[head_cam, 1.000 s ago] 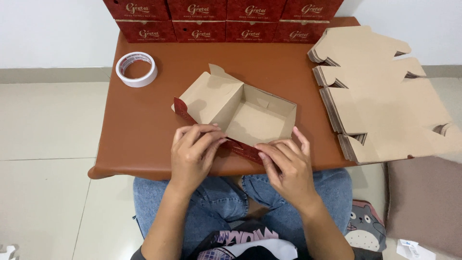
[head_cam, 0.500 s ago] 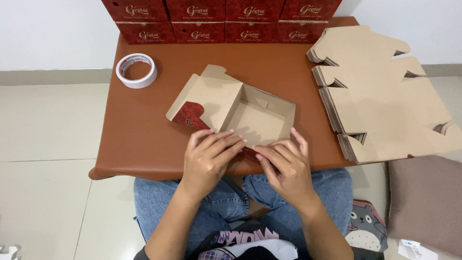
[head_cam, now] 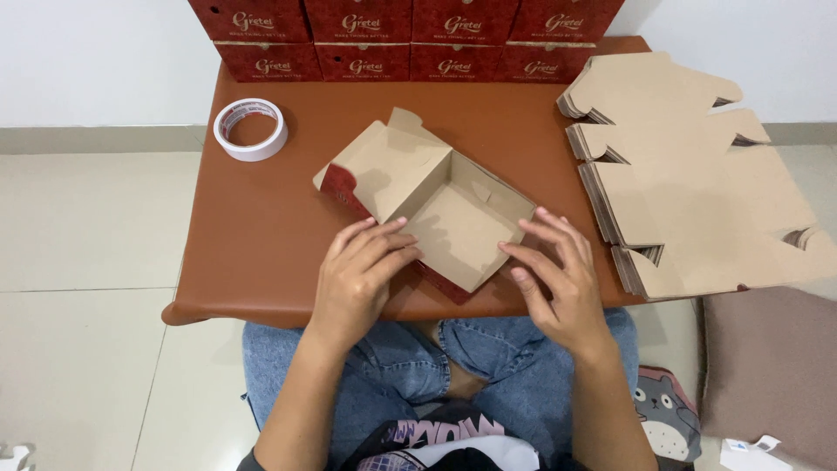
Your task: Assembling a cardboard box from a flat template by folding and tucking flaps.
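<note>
On the brown table (head_cam: 261, 253), in the head view, a half-folded cardboard box (head_cam: 436, 209) is pressed at its near walls by the left hand (head_cam: 357, 275) and right hand (head_cam: 558, 279), fingers spread, gripping nothing. Folding seems underway; the open lid flap likely needs tucking next.

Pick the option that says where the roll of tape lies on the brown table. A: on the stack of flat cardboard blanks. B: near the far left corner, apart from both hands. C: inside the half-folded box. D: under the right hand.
B: the roll of tape lies on the table near its far left corner, well clear of the left hand, the right hand and the half-folded box.
</note>
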